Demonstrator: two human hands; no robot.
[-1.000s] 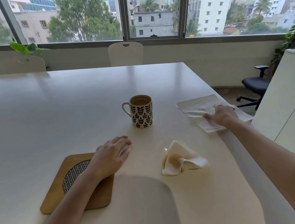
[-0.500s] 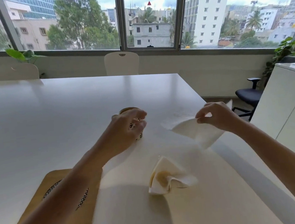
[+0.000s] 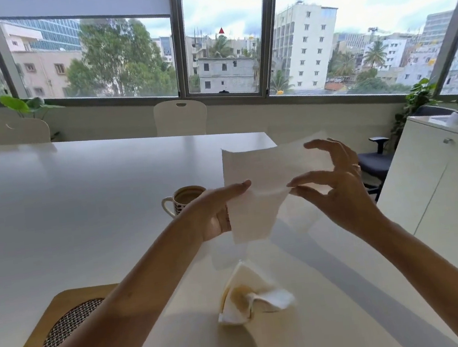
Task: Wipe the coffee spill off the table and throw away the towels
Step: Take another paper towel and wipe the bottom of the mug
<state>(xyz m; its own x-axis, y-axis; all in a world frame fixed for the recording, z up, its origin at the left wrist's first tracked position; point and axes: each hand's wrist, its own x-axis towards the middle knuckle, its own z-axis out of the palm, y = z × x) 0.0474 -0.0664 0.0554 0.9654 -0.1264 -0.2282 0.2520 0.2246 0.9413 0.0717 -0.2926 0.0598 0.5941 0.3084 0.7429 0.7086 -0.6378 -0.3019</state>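
Note:
A clean white paper towel (image 3: 263, 177) hangs in the air above the white table (image 3: 66, 199), held between both hands. My left hand (image 3: 215, 212) pinches its left edge and my right hand (image 3: 336, 189) pinches its right side with thumb and forefinger. Below them a crumpled, coffee-stained towel (image 3: 249, 297) lies on the table near the front. A patterned mug (image 3: 182, 200) of coffee stands behind my left hand, partly hidden by it. I cannot make out any spill on the tabletop.
A wooden trivet (image 3: 58, 324) with a woven centre lies at the front left. White chairs (image 3: 180, 117) stand at the far side. A white cabinet (image 3: 449, 189) and a black office chair (image 3: 376, 161) are to the right of the table.
My right hand lifted the clean towel from the table's right edge. My left hand left the trivet, rose past the mug and took hold of the towel's left edge.

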